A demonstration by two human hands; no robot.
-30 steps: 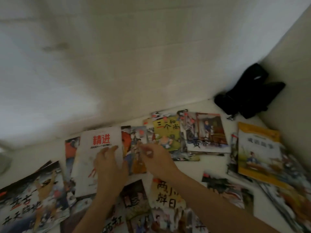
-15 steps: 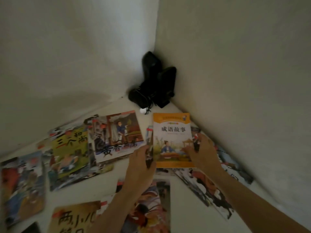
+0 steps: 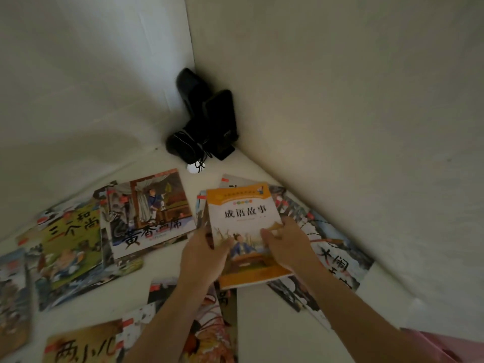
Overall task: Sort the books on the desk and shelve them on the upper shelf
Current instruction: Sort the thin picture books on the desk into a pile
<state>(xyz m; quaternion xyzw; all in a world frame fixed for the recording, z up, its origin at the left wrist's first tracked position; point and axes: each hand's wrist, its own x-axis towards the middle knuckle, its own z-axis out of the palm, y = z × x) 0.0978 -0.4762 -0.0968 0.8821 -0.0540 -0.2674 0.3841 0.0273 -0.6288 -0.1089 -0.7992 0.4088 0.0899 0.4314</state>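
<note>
An orange-and-white book (image 3: 243, 213) is held over the white desk (image 3: 262, 323) near the right wall. My left hand (image 3: 204, 255) grips its left edge, thumb on the cover. My right hand (image 3: 285, 244) grips its right edge, thumb on the cover too. Under it lie more thin picture books (image 3: 337, 260). To the left lie a brown-covered picture book (image 3: 149, 213) and a yellow-green one (image 3: 68, 244). Further books overlap at the lower left (image 3: 81, 347) and beneath my left forearm (image 3: 209, 326). No shelf is in view.
Two black speakers (image 3: 207, 116) with a coiled cable stand in the corner where the walls meet, with a small white object (image 3: 193, 167) in front of them. The right wall (image 3: 366, 153) runs close beside the books. A pink item (image 3: 445, 347) shows at the bottom right.
A second ago my hands were on books at the desk's middle. The view swung right to the corner, both hands took the orange-and-white book, and it now sits tilted between them.
</note>
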